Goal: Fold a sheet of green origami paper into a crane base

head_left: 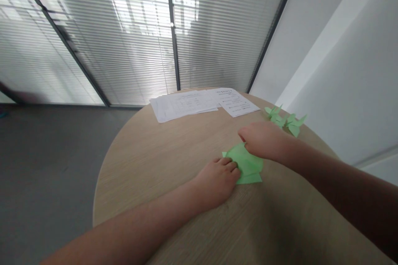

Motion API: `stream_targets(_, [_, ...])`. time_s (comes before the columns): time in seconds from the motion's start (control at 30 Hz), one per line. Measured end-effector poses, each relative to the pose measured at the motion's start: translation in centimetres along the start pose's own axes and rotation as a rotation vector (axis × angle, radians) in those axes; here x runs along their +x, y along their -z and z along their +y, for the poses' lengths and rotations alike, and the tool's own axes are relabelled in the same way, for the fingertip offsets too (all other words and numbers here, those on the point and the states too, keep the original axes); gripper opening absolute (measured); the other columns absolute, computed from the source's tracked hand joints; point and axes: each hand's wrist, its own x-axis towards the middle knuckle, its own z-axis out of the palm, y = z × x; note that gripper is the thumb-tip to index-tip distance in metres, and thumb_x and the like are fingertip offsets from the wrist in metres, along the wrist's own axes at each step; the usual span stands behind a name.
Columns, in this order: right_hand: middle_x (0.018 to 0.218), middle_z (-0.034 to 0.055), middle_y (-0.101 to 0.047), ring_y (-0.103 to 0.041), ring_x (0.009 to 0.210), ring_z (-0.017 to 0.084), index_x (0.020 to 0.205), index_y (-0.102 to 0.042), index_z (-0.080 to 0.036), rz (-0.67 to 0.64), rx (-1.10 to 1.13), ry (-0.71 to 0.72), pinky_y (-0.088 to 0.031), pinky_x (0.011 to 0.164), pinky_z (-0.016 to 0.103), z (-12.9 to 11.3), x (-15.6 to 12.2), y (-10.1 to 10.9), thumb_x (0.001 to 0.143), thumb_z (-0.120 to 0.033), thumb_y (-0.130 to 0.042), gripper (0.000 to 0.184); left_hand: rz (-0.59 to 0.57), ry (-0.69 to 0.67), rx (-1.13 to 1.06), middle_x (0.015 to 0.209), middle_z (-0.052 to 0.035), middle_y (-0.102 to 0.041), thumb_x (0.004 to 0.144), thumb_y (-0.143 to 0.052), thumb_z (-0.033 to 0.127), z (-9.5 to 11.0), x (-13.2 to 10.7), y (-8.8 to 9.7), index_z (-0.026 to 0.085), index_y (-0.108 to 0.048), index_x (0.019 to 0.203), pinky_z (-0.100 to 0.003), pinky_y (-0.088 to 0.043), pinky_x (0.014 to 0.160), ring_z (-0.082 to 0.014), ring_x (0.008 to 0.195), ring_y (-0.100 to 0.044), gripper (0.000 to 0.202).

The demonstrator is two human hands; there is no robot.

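Near edge: both bare forearms come in low over the round wood-grain surface (155, 165). Left hand (217, 180) lies palm down, fingers (231, 167) stretched out and slightly bent, tips pressing on the near-left edge of the green paper (248, 165); not clasped round anything. The green paper is a partly folded sheet lying flat on the surface, directly under and between the two sets of fingers, with its free corner sticking out to the right of the left fingertips. Right hand (263, 138) sits just beyond the left fingertips, knuckles up, fingers (245, 134) curled down onto the far edge of the sheet. The tips are hidden under the hand, so I can't tell whether they pinch a fold or only press on it. The two hands are near each other but not touching. Just past the right knuckles, off to the right: folded green figures (284, 120) clustered by the rim of the surface, clear of the hand. Well beyond both sets of fingers, at the far rim: white printed sheets (186, 105), overlapping, text too small to read. Behind that: glass wall (130, 41) with slatted blinds, and grey floor (46, 153) to the left.
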Motion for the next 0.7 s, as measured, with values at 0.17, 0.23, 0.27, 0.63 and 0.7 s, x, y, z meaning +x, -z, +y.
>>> stream_targets(0.17, [0.101,0.02,-0.078,-0.074,0.094,0.035,0.099,-0.077,-0.011,-0.036,-0.018,-0.017,-0.053,0.068,0.037,0.6,0.5,-0.5,0.086,-0.01,-0.054,0.027,0.032,-0.036,-0.036,0.103,-0.0083,-0.071,0.096,-0.058,0.017,-0.6,0.2,-0.3,0.016,-0.065,0.093,-0.035,-0.051,0.096,-0.0233,0.105,-0.065,0.008])
stream_targets(0.23, [0.101,0.0213,-0.078,-0.074,0.095,0.036,0.1,-0.077,-0.01,-0.037,-0.029,-0.014,-0.054,0.07,0.039,0.5,0.6,-0.5,0.087,-0.008,-0.053,0.028,0.031,-0.045,-0.042,0.1,-0.0082,-0.071,0.095,-0.057,0.015,-0.8,0.3,-0.5,0.016,-0.066,0.09,-0.034,-0.052,0.093,-0.0225,0.101,-0.065,0.01])
stream_targets(0.27, [0.102,0.0217,-0.077,-0.074,0.095,0.036,0.101,-0.077,-0.009,-0.036,-0.035,-0.006,-0.055,0.071,0.04,0.3,0.7,-0.4,0.087,-0.007,-0.053,0.028,0.026,-0.047,-0.04,0.1,-0.0084,-0.071,0.095,-0.057,0.014,-0.9,0.4,-0.6,0.016,-0.066,0.089,-0.034,-0.052,0.091,-0.0223,0.099,-0.065,0.011])
stream_targets(0.63, [0.098,0.0223,-0.078,-0.073,0.103,0.036,0.091,-0.081,-0.012,-0.045,-0.073,0.227,-0.054,0.094,0.047,-3.0,3.5,-1.0,0.091,-0.008,-0.059,0.022,0.002,-0.03,0.001,0.098,-0.0082,-0.07,0.095,-0.057,0.013,-0.8,0.7,-0.7,0.015,-0.065,0.087,-0.034,-0.054,0.082,-0.0229,0.093,-0.066,0.011])
stream_targets(0.7, [0.091,0.0215,-0.079,-0.075,0.096,0.035,0.087,-0.08,-0.011,-0.061,-0.061,0.275,-0.056,0.09,0.045,-3.5,4.3,-1.6,0.088,-0.008,-0.065,0.016,0.006,-0.028,0.0,0.099,-0.0086,-0.07,0.094,-0.058,0.013,-0.8,0.7,-0.9,0.014,-0.066,0.088,-0.035,-0.054,0.083,-0.0238,0.096,-0.066,0.01])
